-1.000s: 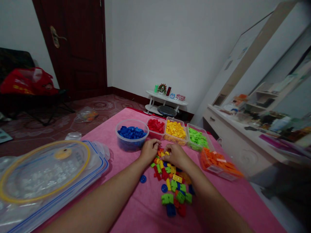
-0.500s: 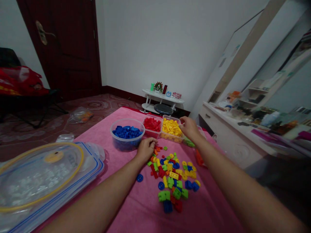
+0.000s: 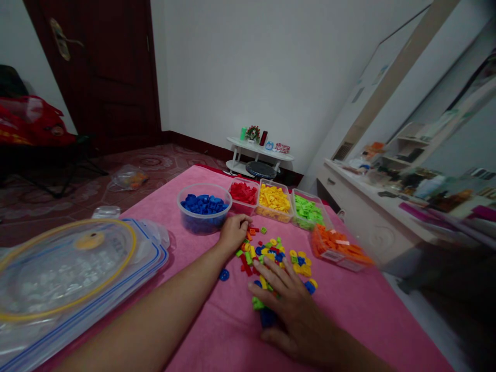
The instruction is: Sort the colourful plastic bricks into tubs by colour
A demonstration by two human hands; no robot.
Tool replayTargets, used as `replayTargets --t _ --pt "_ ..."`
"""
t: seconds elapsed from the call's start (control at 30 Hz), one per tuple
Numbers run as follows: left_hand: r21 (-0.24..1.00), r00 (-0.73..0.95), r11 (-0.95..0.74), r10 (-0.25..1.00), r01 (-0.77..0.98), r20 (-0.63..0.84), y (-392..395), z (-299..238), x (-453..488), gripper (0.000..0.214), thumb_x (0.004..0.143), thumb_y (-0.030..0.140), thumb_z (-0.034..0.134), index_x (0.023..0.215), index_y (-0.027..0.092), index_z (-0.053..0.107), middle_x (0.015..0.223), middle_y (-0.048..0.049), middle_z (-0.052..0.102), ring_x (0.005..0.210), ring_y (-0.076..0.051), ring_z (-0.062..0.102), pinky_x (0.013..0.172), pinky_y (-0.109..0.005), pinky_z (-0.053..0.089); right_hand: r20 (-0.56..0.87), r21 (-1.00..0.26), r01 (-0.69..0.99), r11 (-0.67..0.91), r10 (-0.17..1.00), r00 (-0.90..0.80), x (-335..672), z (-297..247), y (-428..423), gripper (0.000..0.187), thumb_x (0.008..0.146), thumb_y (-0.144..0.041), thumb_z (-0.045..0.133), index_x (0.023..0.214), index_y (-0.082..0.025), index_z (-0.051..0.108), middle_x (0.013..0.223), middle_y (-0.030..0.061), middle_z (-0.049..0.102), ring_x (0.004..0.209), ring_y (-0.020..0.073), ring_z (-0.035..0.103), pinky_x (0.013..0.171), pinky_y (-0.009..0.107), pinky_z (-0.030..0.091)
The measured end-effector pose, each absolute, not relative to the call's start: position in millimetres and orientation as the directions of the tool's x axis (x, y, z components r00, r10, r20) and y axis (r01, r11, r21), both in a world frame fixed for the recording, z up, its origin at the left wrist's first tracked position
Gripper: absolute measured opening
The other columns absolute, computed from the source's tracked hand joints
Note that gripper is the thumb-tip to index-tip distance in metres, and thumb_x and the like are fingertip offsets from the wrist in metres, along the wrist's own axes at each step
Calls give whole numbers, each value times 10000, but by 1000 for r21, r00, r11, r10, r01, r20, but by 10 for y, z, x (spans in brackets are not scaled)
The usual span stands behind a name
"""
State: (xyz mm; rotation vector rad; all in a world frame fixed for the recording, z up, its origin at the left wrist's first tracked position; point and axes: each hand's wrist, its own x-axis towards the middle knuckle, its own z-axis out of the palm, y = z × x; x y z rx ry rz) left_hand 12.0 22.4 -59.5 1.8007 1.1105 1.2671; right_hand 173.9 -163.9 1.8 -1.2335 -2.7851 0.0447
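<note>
A pile of small mixed-colour plastic pieces (image 3: pixel 277 256) lies on the pink cloth (image 3: pixel 217 330). My left hand (image 3: pixel 233 232) rests at the pile's far left edge, fingers curled in a loose fist beside the blue tub (image 3: pixel 204 213); what it holds is hidden. My right hand (image 3: pixel 289 305) lies flat on the near end of the pile, fingers spread over green and blue pieces. Sorted tubs stand beyond: red (image 3: pixel 243 195), yellow (image 3: pixel 274 201), green (image 3: pixel 307 213) and orange (image 3: pixel 339 249).
Stacked clear lids (image 3: pixel 65 274) with yellow and blue rims lie at the left. A white dresser (image 3: pixel 372 222) runs along the right. A small white shelf (image 3: pixel 259 155), a dark door (image 3: pixel 96 72) and a red bag (image 3: pixel 27 124) are behind.
My right hand came back from the yellow tub and now lies flat on the near end of the pile. My left hand stayed at the pile's far left edge.
</note>
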Motion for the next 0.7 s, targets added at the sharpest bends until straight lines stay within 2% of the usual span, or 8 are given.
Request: replayTargets --t 0.13,0.3,0.4,0.47,0.53,0.6,0.63,0.7 --pt "889 155 -402 914 216 376 227 -557 105 216 816 148 474 891 154 677 833 -47 714 769 -155 663 718 -251 497 130 -107 878 466 882 -453 1651 -83 -1250 641 859 -543 503 1438 -328 330 1547 56 193 1408 301 154 1116 562 122" --pt "905 146 -395 916 158 374 212 -492 73 316 888 291 395 931 141 670 885 -67 712 826 -180 663 773 -284 503 221 -294 913 285 949 -225 1441 -140 -741 533 916 -504 422 1367 -224 461 1460 110 380 1356 275 300 1124 508 160" --pt "894 161 -409 909 181 384 206 -488 59 358 895 333 374 923 147 678 925 -68 711 877 -192 655 809 -294 496 222 -483 846 226 966 -131 1388 -141 -583 513 931 -507 382 1335 -211 492 1424 104 436 1336 259 348 1124 505 167" --pt "890 177 -411 908 196 380 206 -495 56 372 897 347 368 923 148 682 922 -66 713 878 -195 654 812 -295 494 242 -649 720 247 964 -112 1438 -90 -543 490 955 -478 325 1325 -207 496 1385 85 488 1295 207 416 1105 420 265" --pt "893 190 -402 911 203 367 209 -501 58 385 900 355 362 929 146 683 910 -66 716 866 -195 657 801 -294 494 296 -735 615 285 951 -86 1573 16 -554 455 960 -434 327 1291 -191 525 1328 77 545 1227 173 492 1042 334 365" --pt "892 191 -394 915 222 356 211 -503 61 391 902 357 358 926 147 687 905 -65 718 861 -195 659 788 -292 494 338 -695 664 277 940 -39 1777 164 -610 380 924 -358 428 1223 -180 579 1254 79 602 1149 182 553 977 312 421" --pt "887 192 -396 914 238 356 211 -503 62 391 902 356 359 922 149 690 906 -64 719 862 -195 659 785 -291 492 335 -621 747 237 942 -20 1890 243 -652 334 891 -297 481 1174 -181 614 1205 79 631 1101 194 582 944 316 440" --pt "873 197 -406 911 269 363 208 -499 62 387 898 353 367 914 153 697 904 -62 719 863 -196 658 779 -288 488 245 -377 924 60 969 37 2096 385 -755 296 840 -168 500 1082 -191 669 1104 88 676 1014 227 621 862 339 467"
